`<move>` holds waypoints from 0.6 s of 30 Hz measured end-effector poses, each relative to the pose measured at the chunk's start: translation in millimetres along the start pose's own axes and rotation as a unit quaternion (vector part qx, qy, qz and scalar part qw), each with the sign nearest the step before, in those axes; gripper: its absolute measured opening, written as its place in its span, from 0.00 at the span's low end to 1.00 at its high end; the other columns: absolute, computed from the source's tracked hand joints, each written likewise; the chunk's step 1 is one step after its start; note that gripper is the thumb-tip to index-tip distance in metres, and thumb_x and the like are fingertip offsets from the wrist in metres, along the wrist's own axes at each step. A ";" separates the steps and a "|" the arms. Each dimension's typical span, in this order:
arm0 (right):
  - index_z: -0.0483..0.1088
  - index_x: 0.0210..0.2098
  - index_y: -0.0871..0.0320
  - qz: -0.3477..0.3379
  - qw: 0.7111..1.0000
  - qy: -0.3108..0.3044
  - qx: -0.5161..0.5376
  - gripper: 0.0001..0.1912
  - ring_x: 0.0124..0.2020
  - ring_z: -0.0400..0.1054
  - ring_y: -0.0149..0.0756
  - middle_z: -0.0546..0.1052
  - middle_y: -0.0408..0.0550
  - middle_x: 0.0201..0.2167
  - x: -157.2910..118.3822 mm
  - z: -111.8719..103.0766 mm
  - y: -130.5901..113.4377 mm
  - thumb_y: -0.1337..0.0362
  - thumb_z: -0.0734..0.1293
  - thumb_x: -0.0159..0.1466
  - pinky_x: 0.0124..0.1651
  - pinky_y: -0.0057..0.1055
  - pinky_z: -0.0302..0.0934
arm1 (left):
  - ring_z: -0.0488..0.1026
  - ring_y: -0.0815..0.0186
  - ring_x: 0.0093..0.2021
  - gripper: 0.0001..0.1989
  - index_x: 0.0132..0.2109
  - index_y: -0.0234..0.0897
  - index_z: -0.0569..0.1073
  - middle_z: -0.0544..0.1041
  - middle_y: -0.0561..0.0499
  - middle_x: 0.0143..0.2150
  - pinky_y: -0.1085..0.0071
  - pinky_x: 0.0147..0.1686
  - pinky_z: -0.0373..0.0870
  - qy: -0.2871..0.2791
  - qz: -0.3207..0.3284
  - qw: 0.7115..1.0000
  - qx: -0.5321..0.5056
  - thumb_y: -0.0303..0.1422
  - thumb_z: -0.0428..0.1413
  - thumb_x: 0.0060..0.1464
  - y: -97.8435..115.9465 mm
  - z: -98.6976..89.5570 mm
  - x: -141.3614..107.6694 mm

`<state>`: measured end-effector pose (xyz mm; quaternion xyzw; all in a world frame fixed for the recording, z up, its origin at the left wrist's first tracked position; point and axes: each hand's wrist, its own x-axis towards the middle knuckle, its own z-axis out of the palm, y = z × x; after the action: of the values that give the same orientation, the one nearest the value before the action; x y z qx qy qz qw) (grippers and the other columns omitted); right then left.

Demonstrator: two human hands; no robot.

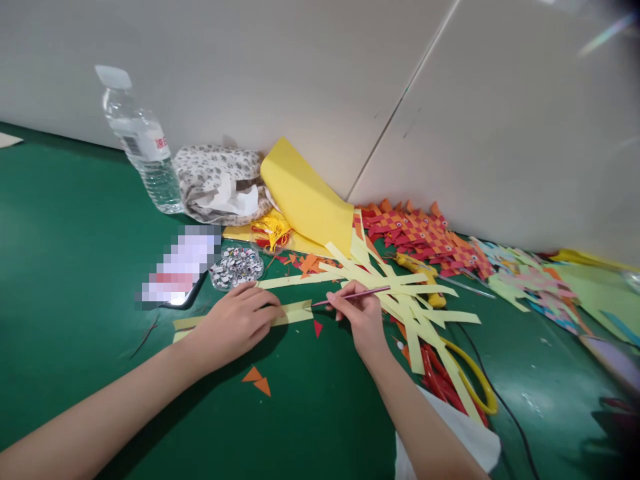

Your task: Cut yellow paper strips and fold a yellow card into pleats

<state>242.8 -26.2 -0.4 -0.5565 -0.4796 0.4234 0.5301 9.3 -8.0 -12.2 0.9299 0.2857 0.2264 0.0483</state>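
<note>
My left hand lies over pale yellow paper strips on the green table, its fingers bent together and pressing them down. In my right hand is a thin purple stick-like tool, pinched between the fingers. The tool's tip points left, at the right end of the strips. A small red paper triangle lies just below that end. More pale yellow strips fan out in a loose pile to the right of my right hand.
Behind stand a water bottle and a patterned cloth bag. A phone, googly eyes, yellow paper, woven red-orange pieces, a yellow-handled tool and red-yellow scissors surround the hands. Orange scraps lie in front.
</note>
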 end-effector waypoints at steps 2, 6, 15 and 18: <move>0.65 0.21 0.58 0.002 1.000 0.002 0.000 0.12 0.15 0.60 0.25 0.73 0.40 0.16 -0.3 -0.1 0.3 0.62 0.72 0.52 0.21 0.24 0.54 | 0.72 0.65 0.41 0.12 0.43 0.39 0.72 0.76 0.51 0.41 0.60 0.51 0.62 0.002 0.000 1.000 -0.001 0.26 0.44 0.62 0.0 -0.1 0.0; 0.65 0.21 0.57 0.006 1.000 0.011 -0.006 0.12 0.15 0.59 0.26 0.73 0.40 0.16 -0.4 -0.8 0.6 0.61 0.72 0.52 0.20 0.25 0.54 | 0.72 0.66 0.40 0.12 0.42 0.39 0.72 0.76 0.52 0.40 0.60 0.51 0.61 0.000 -0.002 1.000 -0.003 0.27 0.44 0.63 0.3 -0.5 1.2; 0.64 0.19 0.57 0.016 0.998 0.061 0.021 0.12 0.13 0.59 0.26 0.70 0.39 0.14 1.8 -0.5 -1.8 0.64 0.71 0.50 0.19 0.25 0.53 | 0.72 0.65 0.39 0.13 0.42 0.39 0.73 0.77 0.51 0.39 0.61 0.50 0.62 0.003 -0.004 1.000 -0.008 0.27 0.44 0.62 1.2 -2.2 1.9; 0.64 0.19 0.57 0.014 0.995 0.089 0.030 0.11 0.13 0.59 0.26 0.69 0.38 0.13 2.3 -1.3 0.5 0.65 0.71 0.49 0.19 0.24 0.52 | 0.72 0.65 0.40 0.12 0.42 0.39 0.73 0.77 0.51 0.39 0.61 0.51 0.61 -0.002 -0.006 1.000 -0.007 0.27 0.44 0.62 0.6 -2.0 1.2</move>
<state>244.6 -24.2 -0.7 -0.5829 -0.4095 0.3936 0.5811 9.6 -7.9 -9.8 0.9283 0.2894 0.2266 0.0562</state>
